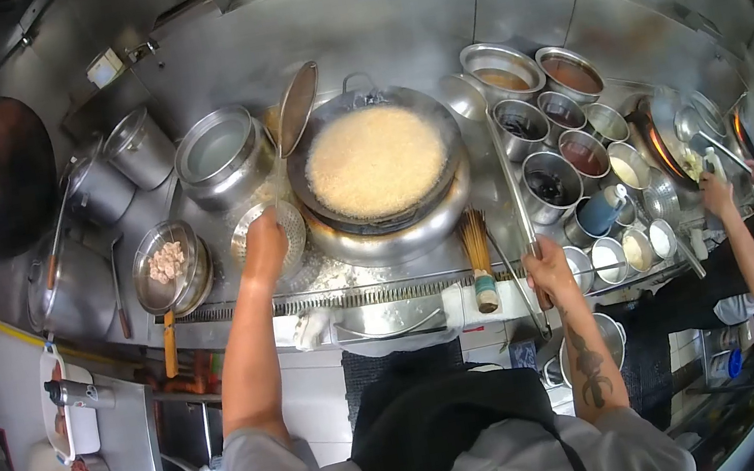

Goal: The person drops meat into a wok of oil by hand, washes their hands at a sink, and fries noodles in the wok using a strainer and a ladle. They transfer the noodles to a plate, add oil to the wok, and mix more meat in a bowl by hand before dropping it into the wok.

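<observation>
Wok sits on a steel ring near the middle of my view, well filled with pale froth. From my distant post I see the left hand down at a colander, just left of the wok; its fingers are hidden from me, so I cannot tell whether they pinch anything or are loose. I get a surer look at the right hand: its fingers are wrapped around the handle of a ladle. That handle runs up the right side, and the ladle's head lies just beside the wok, on its far right. Between the wok and a pot, I make out a strainer tilted up on edge. A brush stands near the right hand, bristles pointing away from the person. Further left, a pan with a wooden handle holds meat. Right of the ladle I see tins of sauce and white powder, and beyond them a co-worker's hand.
</observation>
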Available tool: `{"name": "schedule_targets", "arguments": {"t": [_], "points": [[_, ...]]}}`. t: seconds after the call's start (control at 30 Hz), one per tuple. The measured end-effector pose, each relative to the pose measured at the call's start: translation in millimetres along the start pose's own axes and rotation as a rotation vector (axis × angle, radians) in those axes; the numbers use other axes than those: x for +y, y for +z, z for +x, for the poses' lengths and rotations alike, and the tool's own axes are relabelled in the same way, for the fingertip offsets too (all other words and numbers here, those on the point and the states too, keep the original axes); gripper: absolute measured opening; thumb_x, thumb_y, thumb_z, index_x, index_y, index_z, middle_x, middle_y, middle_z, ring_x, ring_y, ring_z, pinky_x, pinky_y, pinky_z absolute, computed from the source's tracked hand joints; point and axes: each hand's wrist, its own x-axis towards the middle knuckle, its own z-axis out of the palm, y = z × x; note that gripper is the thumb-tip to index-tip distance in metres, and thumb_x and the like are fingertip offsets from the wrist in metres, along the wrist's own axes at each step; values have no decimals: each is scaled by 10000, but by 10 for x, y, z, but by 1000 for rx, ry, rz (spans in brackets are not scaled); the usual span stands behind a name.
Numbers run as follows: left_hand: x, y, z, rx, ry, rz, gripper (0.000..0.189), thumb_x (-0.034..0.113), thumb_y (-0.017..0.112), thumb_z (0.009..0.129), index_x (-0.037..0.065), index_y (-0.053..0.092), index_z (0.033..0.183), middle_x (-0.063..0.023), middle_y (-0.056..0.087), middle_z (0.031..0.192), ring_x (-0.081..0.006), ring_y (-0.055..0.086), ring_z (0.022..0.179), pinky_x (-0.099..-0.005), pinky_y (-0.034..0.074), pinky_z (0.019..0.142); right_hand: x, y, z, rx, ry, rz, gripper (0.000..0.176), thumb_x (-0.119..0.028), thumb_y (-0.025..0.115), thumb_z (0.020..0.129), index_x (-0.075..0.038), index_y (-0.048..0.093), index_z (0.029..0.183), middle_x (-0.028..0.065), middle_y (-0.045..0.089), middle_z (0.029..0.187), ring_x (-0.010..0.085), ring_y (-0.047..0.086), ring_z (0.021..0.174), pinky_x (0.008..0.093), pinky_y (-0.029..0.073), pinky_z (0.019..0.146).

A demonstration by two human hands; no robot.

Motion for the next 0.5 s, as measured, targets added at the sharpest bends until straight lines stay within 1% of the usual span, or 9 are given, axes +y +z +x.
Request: {"name": "schedule_targets", "arguments": {"t": [0.1,0.2,0.3,0.4,0.43,0.5], "points": [[-218,143,116,-22,14,20,207,-50,476,746,-63,573,929,-294,592,779,-461,576,789,-513,448,712,-211,43,-62,6,10,5,92,-52,542,823,-1,535,900,24,497,603,98,467,406,256,360,375],[-270,120,208,-53,6,0,237,-51,464,746,-61,580,953,-293,602,803,-460,581,815,-506,455,735,-285,121,-8,29,-15,18,122,-60,543,819,6,540,921,29,501,593,100,474,409,261,366,378],[-377,136,269,-88,5,-18,248,-54,448,747,-54,588,952,-296,607,842,-456,583,851,-500,457,767,-425,199,91,17,-67,-121,143,-64,544,812,15,539,932,36,506,588,107,484,412,269,372,380],[-542,239,284,-135,28,-47,251,-59,438,746,-48,597,940,-303,606,873,-455,580,879,-496,453,791,-582,344,204,40,-54,-158,203,-78,542,788,35,527,957,73,531,631,153,524,430,308,416,418],[-592,277,289,-151,40,-60,252,-61,436,745,-46,600,936,-305,605,881,-456,578,886,-495,451,797,-691,409,217,37,-31,-181,216,-76,546,786,41,523,966,74,530,631,156,526,437,307,417,421],[-686,361,270,-165,61,-106,248,-50,449,745,-44,605,937,-304,604,885,-454,578,890,-492,451,800,-887,547,237,7,-58,-198,205,-75,551,784,47,518,946,77,529,630,155,527,440,307,416,423]]}}
